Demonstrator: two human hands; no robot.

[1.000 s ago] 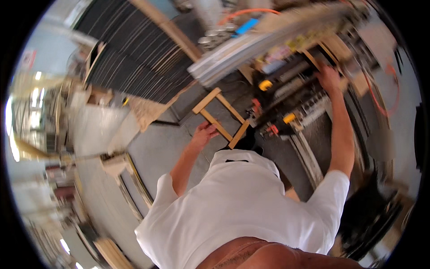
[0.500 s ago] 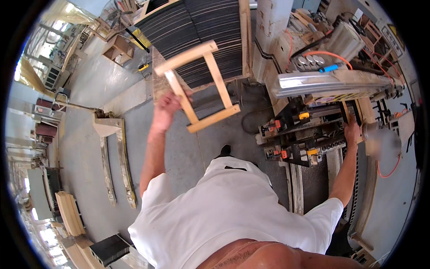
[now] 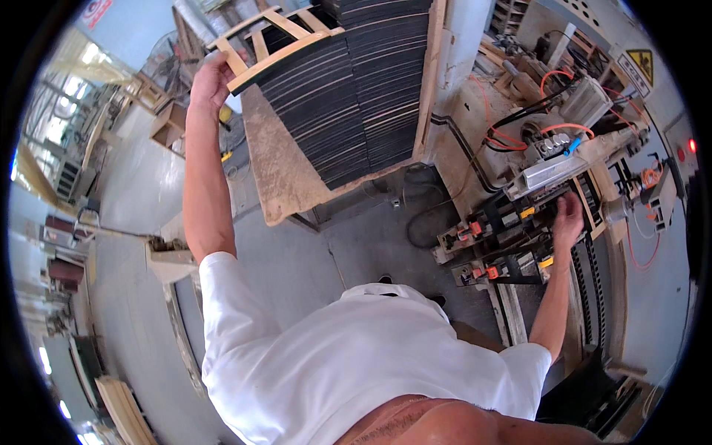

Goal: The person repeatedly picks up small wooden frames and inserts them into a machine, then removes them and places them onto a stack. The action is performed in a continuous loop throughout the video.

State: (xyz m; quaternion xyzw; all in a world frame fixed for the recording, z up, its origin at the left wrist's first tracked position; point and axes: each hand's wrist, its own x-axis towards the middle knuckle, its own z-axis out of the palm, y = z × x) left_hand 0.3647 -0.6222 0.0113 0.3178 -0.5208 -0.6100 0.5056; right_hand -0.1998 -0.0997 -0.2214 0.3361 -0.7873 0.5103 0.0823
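My left hand (image 3: pixel 212 80) is closed around the left end of a pale wooden frame (image 3: pixel 288 53), made of long rails joined by short crossbars. The frame is at the top of a tall stack of black-edged pieces (image 3: pixel 315 104); whether its full weight rests there I cannot tell. On the other side, my right hand (image 3: pixel 568 219) is over a clamping machine (image 3: pixel 512 248) with black, orange and yellow fittings. Its fingers are slightly apart, and nothing shows in them. Just beyond them a narrow black and wood-coloured frame (image 3: pixel 591 200) lies in the machine.
The stack stands on a worn wooden board (image 3: pixel 285 178) with a projecting near corner. A silver metal beam (image 3: pixel 549 169) and orange hoses lie above the machine. Left of me a pallet jack (image 3: pixel 174 259) stands on the grey floor. A black hose (image 3: pixel 423 222) curls below the stack.
My left hand has carried the wooden frame forward and left, up to the top of the stack. My right hand has drawn back slightly from the black frame in the machine.
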